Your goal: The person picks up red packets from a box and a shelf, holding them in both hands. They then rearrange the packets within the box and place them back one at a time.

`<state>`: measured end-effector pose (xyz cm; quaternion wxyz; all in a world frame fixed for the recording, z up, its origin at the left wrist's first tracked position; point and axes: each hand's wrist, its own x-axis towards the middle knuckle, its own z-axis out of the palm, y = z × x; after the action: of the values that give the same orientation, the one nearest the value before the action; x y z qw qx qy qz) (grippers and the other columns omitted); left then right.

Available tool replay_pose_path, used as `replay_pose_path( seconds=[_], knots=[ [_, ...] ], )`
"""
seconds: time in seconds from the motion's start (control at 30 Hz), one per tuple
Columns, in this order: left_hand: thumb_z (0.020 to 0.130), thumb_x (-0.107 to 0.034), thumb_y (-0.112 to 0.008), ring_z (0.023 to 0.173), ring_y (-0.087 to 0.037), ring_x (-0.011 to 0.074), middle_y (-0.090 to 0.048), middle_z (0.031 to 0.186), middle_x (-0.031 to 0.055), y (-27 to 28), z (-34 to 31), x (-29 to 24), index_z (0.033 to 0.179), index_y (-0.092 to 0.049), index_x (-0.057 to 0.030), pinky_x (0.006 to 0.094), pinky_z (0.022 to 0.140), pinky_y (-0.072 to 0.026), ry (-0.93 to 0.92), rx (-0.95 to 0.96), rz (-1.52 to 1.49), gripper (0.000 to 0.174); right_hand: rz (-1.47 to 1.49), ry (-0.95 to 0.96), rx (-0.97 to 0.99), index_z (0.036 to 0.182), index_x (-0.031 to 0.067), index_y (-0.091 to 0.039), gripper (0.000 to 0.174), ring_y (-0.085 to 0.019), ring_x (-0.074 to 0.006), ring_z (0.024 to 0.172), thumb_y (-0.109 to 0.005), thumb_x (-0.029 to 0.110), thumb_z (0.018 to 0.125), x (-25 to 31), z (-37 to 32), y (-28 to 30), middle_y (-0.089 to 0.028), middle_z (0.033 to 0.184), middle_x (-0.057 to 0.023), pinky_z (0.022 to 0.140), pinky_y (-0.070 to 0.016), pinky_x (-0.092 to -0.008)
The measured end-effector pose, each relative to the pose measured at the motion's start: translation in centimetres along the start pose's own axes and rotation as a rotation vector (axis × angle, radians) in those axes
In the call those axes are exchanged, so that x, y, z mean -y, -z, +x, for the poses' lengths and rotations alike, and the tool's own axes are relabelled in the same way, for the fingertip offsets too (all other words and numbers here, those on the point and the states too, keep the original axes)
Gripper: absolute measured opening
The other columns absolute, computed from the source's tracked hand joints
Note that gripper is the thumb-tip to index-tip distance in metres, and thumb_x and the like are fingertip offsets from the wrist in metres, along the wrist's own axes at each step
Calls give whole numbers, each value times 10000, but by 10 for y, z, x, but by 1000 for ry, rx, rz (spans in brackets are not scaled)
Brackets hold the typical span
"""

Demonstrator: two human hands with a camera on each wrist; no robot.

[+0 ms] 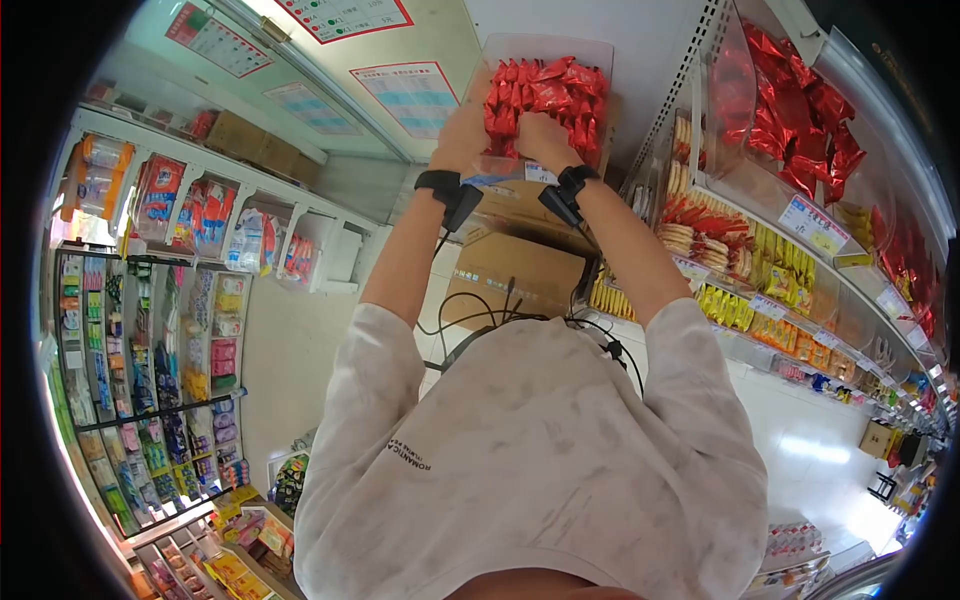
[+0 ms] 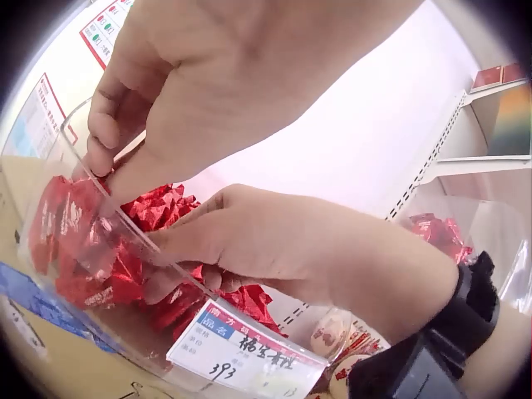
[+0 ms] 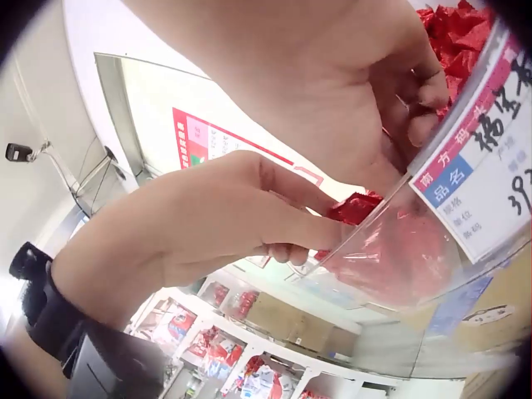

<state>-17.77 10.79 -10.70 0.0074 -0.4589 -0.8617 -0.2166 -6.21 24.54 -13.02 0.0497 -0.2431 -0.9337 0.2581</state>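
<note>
A clear plastic bin (image 1: 550,42) is heaped with shiny red foil-wrapped packets (image 1: 555,88). My left hand (image 1: 460,142) reaches over the bin's left front corner. Its thumb and curled fingers (image 2: 106,129) pinch a red packet beside the rim, seen in the left wrist view. To the right, my right hand (image 1: 545,140) dips in over the front wall, fingers bent around a red packet among the others. Part of its fingers shows through the clear plastic; the other wrist view has them curled close above the foil. A handwritten price label (image 2: 247,353) hangs on the front wall.
Cardboard boxes (image 1: 520,270) stand beneath the bin. On the right, a stepped shelf holds more red packets (image 1: 790,105) and yellow snack packs (image 1: 785,275). A glass-fronted cabinet with posted sheets (image 1: 405,100) is on the left. Black cables (image 1: 480,310) loop at my waist.
</note>
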Motion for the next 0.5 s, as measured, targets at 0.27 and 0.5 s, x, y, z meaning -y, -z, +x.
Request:
replay_pose_path(
  seconds=[0.27, 0.5],
  knots=[
    [619, -134, -744, 752, -676, 431, -664, 792, 275, 12, 23, 14, 841, -721, 37, 435, 687, -542, -66, 43, -27, 282, 69, 4, -1, 1053, 5, -719, 305, -693, -401, 1018, -727, 174, 799, -10, 9, -6, -711, 1073, -229, 842, -567, -491],
    [654, -69, -668, 800, -670, 439, -645, 816, 300, 0, 27, 11, 868, -692, 50, 466, 684, -526, -119, 39, -66, 245, 64, 18, -63, 1006, 15, -723, 252, -690, -413, 998, -706, 165, 805, -13, 8, -14, -707, 1034, -240, 847, -563, -499]
  ],
)
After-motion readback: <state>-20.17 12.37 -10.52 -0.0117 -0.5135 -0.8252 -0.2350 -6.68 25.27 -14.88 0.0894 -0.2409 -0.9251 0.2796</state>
